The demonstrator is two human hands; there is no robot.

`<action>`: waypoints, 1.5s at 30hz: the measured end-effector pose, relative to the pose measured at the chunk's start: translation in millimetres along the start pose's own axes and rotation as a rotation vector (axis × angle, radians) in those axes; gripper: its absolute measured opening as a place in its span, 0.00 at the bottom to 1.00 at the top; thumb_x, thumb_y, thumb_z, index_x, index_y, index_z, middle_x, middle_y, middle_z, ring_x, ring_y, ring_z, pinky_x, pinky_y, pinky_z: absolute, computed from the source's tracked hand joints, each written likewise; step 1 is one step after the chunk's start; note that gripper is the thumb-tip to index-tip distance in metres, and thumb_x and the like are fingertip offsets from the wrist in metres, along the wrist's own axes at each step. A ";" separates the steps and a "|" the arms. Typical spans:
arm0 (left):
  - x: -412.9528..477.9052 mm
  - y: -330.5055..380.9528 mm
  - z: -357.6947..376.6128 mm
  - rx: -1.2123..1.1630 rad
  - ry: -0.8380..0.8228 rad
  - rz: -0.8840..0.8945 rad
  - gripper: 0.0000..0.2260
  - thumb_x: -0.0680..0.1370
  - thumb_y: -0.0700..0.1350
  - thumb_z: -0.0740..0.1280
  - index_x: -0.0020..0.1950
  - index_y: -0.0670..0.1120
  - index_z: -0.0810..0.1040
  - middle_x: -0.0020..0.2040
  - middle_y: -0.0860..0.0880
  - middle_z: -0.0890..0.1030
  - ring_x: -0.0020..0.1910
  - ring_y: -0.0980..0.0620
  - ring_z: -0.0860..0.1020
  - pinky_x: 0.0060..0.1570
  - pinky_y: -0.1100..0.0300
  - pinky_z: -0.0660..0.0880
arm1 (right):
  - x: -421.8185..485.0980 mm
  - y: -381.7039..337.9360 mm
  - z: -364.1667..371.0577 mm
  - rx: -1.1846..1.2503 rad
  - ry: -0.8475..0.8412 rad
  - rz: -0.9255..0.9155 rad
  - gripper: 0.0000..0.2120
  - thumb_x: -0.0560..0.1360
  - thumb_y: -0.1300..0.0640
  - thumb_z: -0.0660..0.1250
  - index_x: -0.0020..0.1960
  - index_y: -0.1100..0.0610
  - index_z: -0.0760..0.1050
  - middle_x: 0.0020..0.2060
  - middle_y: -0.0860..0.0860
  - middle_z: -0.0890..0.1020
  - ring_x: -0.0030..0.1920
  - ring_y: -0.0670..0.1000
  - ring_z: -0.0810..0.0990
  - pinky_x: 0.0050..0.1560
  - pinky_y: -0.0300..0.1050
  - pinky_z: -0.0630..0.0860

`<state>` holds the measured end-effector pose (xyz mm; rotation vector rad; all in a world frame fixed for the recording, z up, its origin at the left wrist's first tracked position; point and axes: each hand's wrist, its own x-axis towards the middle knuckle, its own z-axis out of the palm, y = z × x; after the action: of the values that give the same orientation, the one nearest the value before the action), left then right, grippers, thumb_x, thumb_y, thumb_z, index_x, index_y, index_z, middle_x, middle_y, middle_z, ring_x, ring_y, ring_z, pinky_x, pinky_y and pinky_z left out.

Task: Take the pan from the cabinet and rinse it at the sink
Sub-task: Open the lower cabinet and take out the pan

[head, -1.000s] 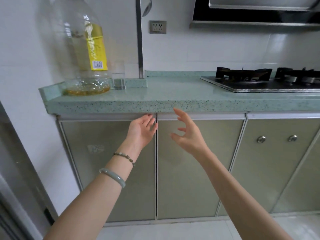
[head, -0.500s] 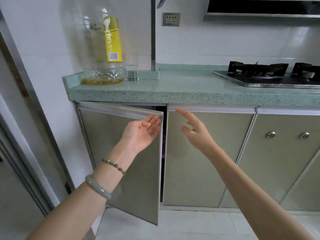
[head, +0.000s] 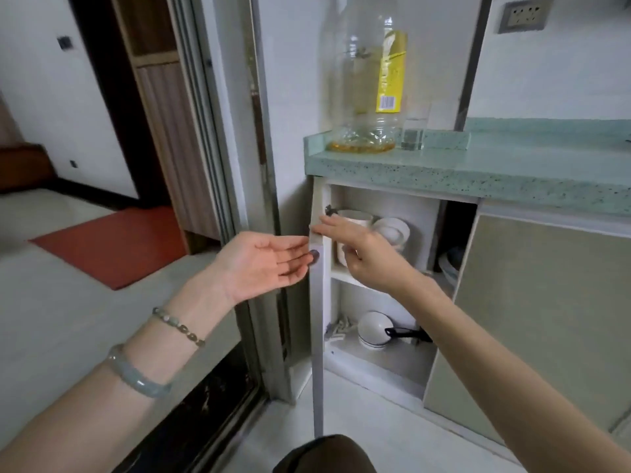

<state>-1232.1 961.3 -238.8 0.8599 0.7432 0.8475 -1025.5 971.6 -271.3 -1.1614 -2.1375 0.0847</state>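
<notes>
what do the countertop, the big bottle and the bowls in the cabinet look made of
Countertop: looks like polished green stone or composite, speckled with a sheen. Big bottle: clear plastic, ribbed base, yellow label. Bowls: probably glazed white ceramic, glossy highlights.

I count two bare hands: one left hand [head: 263, 264] and one right hand [head: 362, 254]. The left wrist carries two bracelets, one pale green stone bangle [head: 140, 380] and one string of mixed beads [head: 179, 327]. On the speckled green stone counter [head: 478, 172] stand one big clear plastic bottle with a yellow label [head: 368, 80] and, right of it, one small clear glass tumbler [head: 414, 131]. Far right is one grey wall socket [head: 524, 13]. I see one open grey cabinet door [head: 317, 336], one shut door [head: 546, 319] and two white shelves. The lower shelf [head: 382, 363] holds one white bowl [head: 374, 327] and one black handle [head: 406, 333]. I cannot count the white crockery [head: 392, 232] above. Far left lies one red floor mat [head: 112, 244].
</notes>
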 end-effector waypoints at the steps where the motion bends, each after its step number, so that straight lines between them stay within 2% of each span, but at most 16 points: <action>1: -5.4 6.2 -9.2 0.034 0.031 0.027 0.17 0.70 0.35 0.62 0.58 0.34 0.76 0.48 0.39 0.84 0.47 0.44 0.83 0.52 0.51 0.76 | 8.1 -5.8 7.5 -0.011 -0.003 -0.037 0.34 0.68 0.76 0.52 0.69 0.55 0.69 0.71 0.55 0.67 0.73 0.49 0.61 0.72 0.37 0.54; 4: -18.5 20.4 -35.1 0.129 0.138 0.125 0.16 0.71 0.33 0.62 0.58 0.34 0.76 0.52 0.38 0.82 0.49 0.44 0.82 0.54 0.51 0.76 | 29.7 -24.7 27.4 -0.037 -0.024 -0.127 0.34 0.67 0.75 0.53 0.70 0.56 0.68 0.71 0.56 0.68 0.73 0.51 0.63 0.72 0.39 0.55; 7: -24.8 28.6 -55.1 0.363 0.245 0.271 0.15 0.76 0.30 0.58 0.58 0.37 0.78 0.55 0.39 0.82 0.56 0.43 0.80 0.58 0.50 0.75 | 46.4 -42.4 38.5 -0.049 -0.065 -0.135 0.34 0.68 0.74 0.54 0.72 0.55 0.66 0.71 0.54 0.68 0.72 0.51 0.65 0.69 0.33 0.53; 8: -26.0 30.1 -60.1 0.448 0.277 0.324 0.14 0.77 0.30 0.57 0.56 0.39 0.79 0.54 0.41 0.82 0.57 0.45 0.79 0.59 0.50 0.75 | 50.9 -46.9 41.0 -0.063 -0.074 -0.137 0.34 0.68 0.74 0.55 0.72 0.55 0.65 0.72 0.54 0.67 0.72 0.51 0.65 0.70 0.35 0.54; 10: -29.8 32.2 -65.9 0.591 0.334 0.406 0.14 0.78 0.32 0.59 0.53 0.44 0.81 0.55 0.44 0.82 0.59 0.48 0.79 0.61 0.53 0.74 | 58.6 -54.6 47.1 -0.105 -0.073 -0.163 0.34 0.68 0.73 0.56 0.73 0.55 0.64 0.72 0.54 0.67 0.71 0.53 0.65 0.73 0.45 0.59; 13: -33.8 30.4 -73.8 0.917 0.425 0.498 0.13 0.78 0.38 0.62 0.61 0.48 0.78 0.57 0.49 0.80 0.60 0.53 0.76 0.64 0.60 0.70 | 71.8 -57.3 62.5 -0.162 -0.093 -0.191 0.34 0.69 0.72 0.58 0.74 0.56 0.61 0.72 0.56 0.66 0.71 0.56 0.65 0.72 0.53 0.62; 16: -29.8 22.9 -82.8 1.332 0.563 0.580 0.20 0.78 0.45 0.64 0.70 0.46 0.71 0.64 0.48 0.75 0.65 0.51 0.71 0.67 0.58 0.64 | 83.7 -59.6 73.6 -0.203 -0.151 -0.175 0.37 0.68 0.70 0.59 0.75 0.54 0.57 0.74 0.55 0.63 0.73 0.55 0.62 0.73 0.54 0.60; 19: -24.4 13.6 -87.5 1.695 0.724 0.640 0.24 0.79 0.51 0.61 0.73 0.45 0.65 0.69 0.47 0.70 0.69 0.47 0.65 0.67 0.54 0.61 | 92.3 -62.4 80.2 -0.219 -0.171 -0.178 0.38 0.68 0.69 0.60 0.76 0.53 0.56 0.74 0.54 0.61 0.74 0.54 0.60 0.73 0.54 0.59; 22: -19.4 3.5 -91.3 1.904 0.845 0.664 0.26 0.78 0.51 0.62 0.73 0.44 0.64 0.69 0.46 0.70 0.69 0.45 0.66 0.67 0.51 0.62 | 98.0 -64.7 85.2 -0.226 -0.198 -0.175 0.38 0.69 0.68 0.60 0.76 0.52 0.54 0.75 0.53 0.59 0.75 0.54 0.57 0.74 0.53 0.56; 26: -14.7 -5.6 -97.4 2.096 0.916 0.649 0.31 0.72 0.50 0.69 0.71 0.39 0.67 0.67 0.40 0.74 0.66 0.42 0.72 0.65 0.44 0.67 | 102.9 -64.5 85.9 -0.239 -0.206 -0.188 0.38 0.69 0.69 0.59 0.76 0.52 0.53 0.75 0.53 0.58 0.75 0.54 0.56 0.74 0.53 0.56; 29: -12.9 -12.5 -92.9 2.146 0.974 0.649 0.33 0.72 0.52 0.68 0.73 0.38 0.64 0.71 0.39 0.70 0.70 0.40 0.68 0.69 0.42 0.61 | 93.2 -56.1 83.9 -0.255 -0.229 -0.210 0.42 0.68 0.70 0.58 0.77 0.51 0.47 0.77 0.53 0.54 0.76 0.53 0.51 0.75 0.53 0.55; 32: -1.1 -24.7 -79.2 2.154 0.900 0.742 0.34 0.74 0.52 0.65 0.75 0.39 0.60 0.75 0.40 0.63 0.75 0.40 0.60 0.72 0.41 0.53 | 71.7 -33.3 68.7 -0.318 -0.252 -0.150 0.42 0.70 0.69 0.58 0.77 0.50 0.43 0.77 0.53 0.49 0.77 0.53 0.46 0.76 0.53 0.50; 35: 28.5 -48.2 -57.1 2.144 0.718 0.822 0.32 0.76 0.54 0.62 0.76 0.40 0.59 0.76 0.41 0.61 0.76 0.43 0.56 0.72 0.42 0.52 | 39.1 3.8 41.4 -0.459 -0.260 -0.034 0.40 0.71 0.68 0.58 0.77 0.49 0.44 0.77 0.53 0.49 0.77 0.53 0.47 0.76 0.54 0.50; 39: 73.2 -80.6 -26.2 2.093 0.550 0.821 0.32 0.76 0.59 0.54 0.74 0.40 0.63 0.74 0.41 0.66 0.73 0.41 0.65 0.70 0.42 0.62 | -4.7 50.3 1.5 -0.665 -0.189 0.001 0.34 0.69 0.67 0.63 0.74 0.56 0.59 0.74 0.60 0.61 0.74 0.60 0.59 0.72 0.60 0.58; 42: 115.4 -112.4 10.9 2.028 0.376 0.828 0.33 0.75 0.61 0.53 0.72 0.40 0.67 0.72 0.41 0.69 0.71 0.41 0.68 0.68 0.41 0.66 | -41.3 85.6 -38.4 -0.856 -0.331 0.188 0.31 0.75 0.60 0.59 0.76 0.53 0.53 0.76 0.56 0.55 0.76 0.57 0.52 0.74 0.55 0.48; 45: 154.3 -143.3 53.8 2.014 0.168 0.800 0.34 0.74 0.63 0.52 0.70 0.40 0.70 0.69 0.41 0.72 0.69 0.42 0.71 0.66 0.42 0.68 | -65.9 109.9 -65.9 -1.013 -0.446 0.280 0.30 0.77 0.58 0.58 0.76 0.53 0.51 0.76 0.56 0.54 0.76 0.57 0.51 0.74 0.55 0.46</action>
<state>-1070.0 1020.9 -370.7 3.0371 1.3671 0.5984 -883.7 970.3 -297.0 -2.1682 -2.4293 -0.7639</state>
